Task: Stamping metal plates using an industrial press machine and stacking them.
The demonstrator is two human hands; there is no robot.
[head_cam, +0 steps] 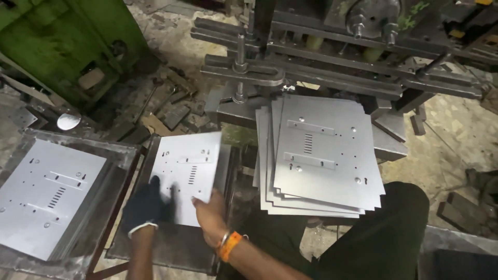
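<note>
Steel sheet (189, 173), punched with holes and slots, lay at lower centre of the frame, gripped at its near edge by the gloved left hand (148, 205) and the bare right hand (210, 212), fingers closed on it.

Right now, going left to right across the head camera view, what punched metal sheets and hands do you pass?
Stack of punched sheets in the left tray → gloved left hand → single sheet held by both hands → bare right hand → fanned stack of sheets under the press.
</note>
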